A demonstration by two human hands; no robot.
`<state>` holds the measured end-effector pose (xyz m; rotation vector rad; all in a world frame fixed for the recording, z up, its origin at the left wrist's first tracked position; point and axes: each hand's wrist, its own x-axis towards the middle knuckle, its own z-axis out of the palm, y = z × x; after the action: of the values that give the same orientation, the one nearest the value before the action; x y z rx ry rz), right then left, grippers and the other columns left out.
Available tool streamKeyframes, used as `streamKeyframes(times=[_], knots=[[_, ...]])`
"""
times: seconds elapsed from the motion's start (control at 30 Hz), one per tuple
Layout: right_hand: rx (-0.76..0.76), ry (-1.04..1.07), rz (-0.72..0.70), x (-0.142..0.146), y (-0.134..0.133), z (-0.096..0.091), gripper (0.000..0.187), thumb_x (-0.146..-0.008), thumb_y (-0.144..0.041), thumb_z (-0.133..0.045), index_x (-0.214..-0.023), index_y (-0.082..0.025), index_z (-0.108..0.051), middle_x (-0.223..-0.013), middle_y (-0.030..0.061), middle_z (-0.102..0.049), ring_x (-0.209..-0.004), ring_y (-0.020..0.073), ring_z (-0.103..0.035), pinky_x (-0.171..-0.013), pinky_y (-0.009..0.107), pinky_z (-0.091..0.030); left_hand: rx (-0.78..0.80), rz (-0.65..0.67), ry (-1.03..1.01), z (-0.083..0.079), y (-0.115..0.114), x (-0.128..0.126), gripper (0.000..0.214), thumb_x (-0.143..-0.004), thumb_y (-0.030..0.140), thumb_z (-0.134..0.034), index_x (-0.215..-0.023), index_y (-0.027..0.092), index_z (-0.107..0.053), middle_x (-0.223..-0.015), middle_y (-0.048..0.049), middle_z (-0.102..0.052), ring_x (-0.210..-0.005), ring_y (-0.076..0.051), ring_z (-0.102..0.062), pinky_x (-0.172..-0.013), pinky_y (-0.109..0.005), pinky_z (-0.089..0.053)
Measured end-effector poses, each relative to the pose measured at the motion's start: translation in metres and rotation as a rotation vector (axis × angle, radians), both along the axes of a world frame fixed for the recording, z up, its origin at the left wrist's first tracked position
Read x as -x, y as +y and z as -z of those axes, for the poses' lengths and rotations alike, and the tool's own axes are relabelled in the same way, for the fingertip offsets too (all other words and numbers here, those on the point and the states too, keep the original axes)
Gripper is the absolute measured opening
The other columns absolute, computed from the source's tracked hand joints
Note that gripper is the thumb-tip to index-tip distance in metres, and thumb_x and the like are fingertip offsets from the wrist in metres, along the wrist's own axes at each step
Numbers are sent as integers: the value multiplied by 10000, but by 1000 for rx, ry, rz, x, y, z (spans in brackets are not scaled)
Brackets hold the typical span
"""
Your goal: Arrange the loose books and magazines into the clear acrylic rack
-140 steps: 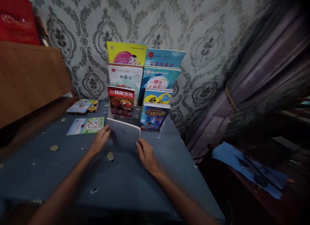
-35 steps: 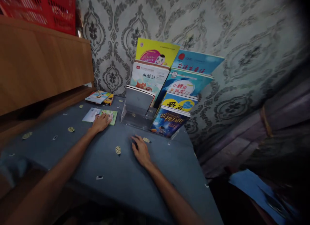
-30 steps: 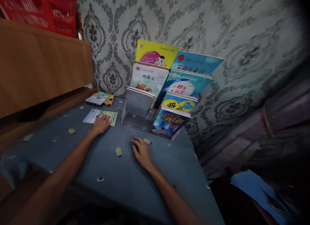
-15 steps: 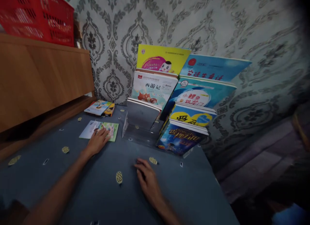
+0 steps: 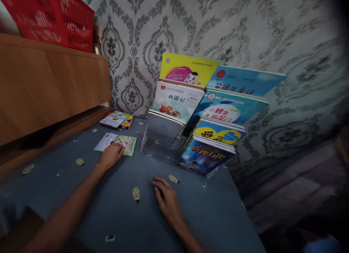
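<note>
My left hand (image 5: pixel 112 155) is at the near edge of a thin picture book (image 5: pixel 128 145) that lies flat on the table. Its fingers are curled down on the pale green cover, and its thumb is hidden. My right hand (image 5: pixel 167 199) rests on the dark tablecloth with fingers loosely bent and apart, holding nothing. Beyond it stands a clear book rack (image 5: pixel 160 151). Upright in it are a grey-backed book (image 5: pixel 163 128), a white book (image 5: pixel 178 100), a yellow book (image 5: pixel 188 65), blue books (image 5: pixel 242 82) and a dark blue book (image 5: pixel 205 156).
A small pile of books (image 5: pixel 116 119) lies at the back left, beside a wooden cabinet (image 5: pixel 54 89) carrying a red plastic basket (image 5: pixel 57 24). Patterned wallpaper (image 5: pixel 133 56) covers the wall behind. The patterned tablecloth (image 5: pixel 120 216) ends at the right edge.
The view has shifted slightly left. My left hand's fingers, stretched over the picture book before, have drawn in and curled. The book and my right hand look nearly the same.
</note>
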<state>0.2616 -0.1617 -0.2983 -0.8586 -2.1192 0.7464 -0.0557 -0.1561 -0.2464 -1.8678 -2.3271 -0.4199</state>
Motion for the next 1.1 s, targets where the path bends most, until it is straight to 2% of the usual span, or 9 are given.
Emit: streamKeyframes(times=[0.13, 0.3, 0.47, 0.67, 0.77, 0.87, 1.0, 1.1], knots=[[2, -10, -45, 2, 2, -17, 316, -951, -219, -482, -1096, -248, -762, -1176, 112, -737, -1090, 256, -707, -970, 443, -570, -14, 63, 36, 7, -2, -11, 371, -1004, 368, -397, -1107, 173, -695, -1178, -163, -683, -1131, -306, -621, -968, -425, -472], [-23, -9, -48, 3, 2, -18, 308, -921, -187, -488, -1053, -226, -764, -1151, 119, -741, -1059, 252, -710, -952, 437, -565, 17, 92, 21, 20, 0, -25, 479, -984, 470, -486, -1392, 231, -564, -1480, -169, -529, -1399, -381, -433, -1129, -614, -308], [-36, -31, -66, 4, 2, -17, 307, -929, -181, -483, -1048, -223, -763, -1165, 113, -733, -1079, 239, -699, -969, 415, -549, 72, 100, 4, 21, -1, -28, 495, -994, 491, -469, -1451, 308, -524, -1568, -151, -440, -1459, -406, -362, -1146, -670, -248], [-56, -54, -96, 4, 4, -16, 305, -925, -158, -486, -1063, -204, -754, -1165, 118, -724, -1077, 234, -691, -971, 405, -541, 116, 134, -18, 16, 0, -27, 477, -1013, 488, -415, -1460, 351, -507, -1603, -79, -410, -1502, -385, -298, -1152, -713, -216], [-69, -55, -105, 4, 6, -12, 316, -932, -155, -479, -1083, -213, -751, -1180, 113, -713, -1082, 228, -685, -971, 402, -539, 118, 157, -7, 14, -1, -25, 470, -1017, 482, -397, -1443, 332, -528, -1585, -82, -439, -1485, -374, -339, -1153, -698, -237], [-86, -47, -102, 3, 6, -7, 316, -930, -153, -482, -1093, -209, -747, -1180, 116, -708, -1084, 232, -682, -971, 411, -539, 101, 224, -8, 13, -13, -22, 449, -1018, 458, -391, -1388, 290, -582, -1549, -91, -488, -1457, -352, -393, -1154, -645, -285], [-100, -43, -111, 2, 6, -6, 321, -926, -142, -487, -1099, -222, -746, -1192, 111, -705, -1098, 231, -677, -981, 414, -537, 30, 335, -40, 12, -50, -18, 424, -1021, 427, -347, -1250, 266, -665, -1412, -88, -620, -1345, -306, -529, -1111, -541, -380], [-103, -43, -123, 2, 7, -7, 319, -933, -146, -488, -1103, -224, -747, -1194, 111, -706, -1085, 229, -681, -973, 413, -542, -33, 344, -113, 9, -78, -13, 437, -1014, 430, -324, -1123, 227, -695, -1189, -96, -727, -1119, -262, -663, -986, -410, -480]])
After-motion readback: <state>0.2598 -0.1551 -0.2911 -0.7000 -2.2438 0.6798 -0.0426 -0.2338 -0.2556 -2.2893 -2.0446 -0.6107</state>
